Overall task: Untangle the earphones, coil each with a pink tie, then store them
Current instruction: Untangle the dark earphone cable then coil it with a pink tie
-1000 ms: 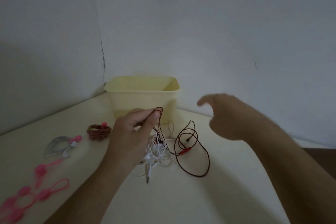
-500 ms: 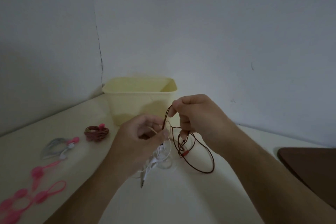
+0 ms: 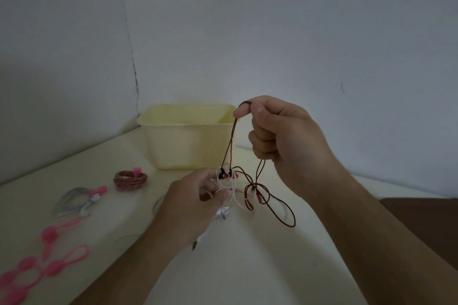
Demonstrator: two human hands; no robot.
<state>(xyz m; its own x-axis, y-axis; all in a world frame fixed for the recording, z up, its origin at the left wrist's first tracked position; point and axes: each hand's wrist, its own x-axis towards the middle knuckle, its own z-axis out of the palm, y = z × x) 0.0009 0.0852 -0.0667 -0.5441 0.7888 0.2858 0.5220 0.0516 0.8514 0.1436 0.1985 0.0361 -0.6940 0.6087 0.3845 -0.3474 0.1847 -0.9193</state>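
Bare table [image 3: 260, 267] lies open in front; right hand [image 3: 285, 141], raised since a moment ago, pinches the dark red cord [image 3: 230, 146]; left hand [image 3: 195, 203] grips the white tangle [image 3: 229, 195] by the yellow bin [image 3: 188, 141]

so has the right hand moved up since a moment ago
Yes. The right hand, pinching the dark red cord, has risen from below the yellow bin's rim to level with it.

matt plastic bin [image 3: 188, 141], rubbery pink ties [image 3: 57, 255]
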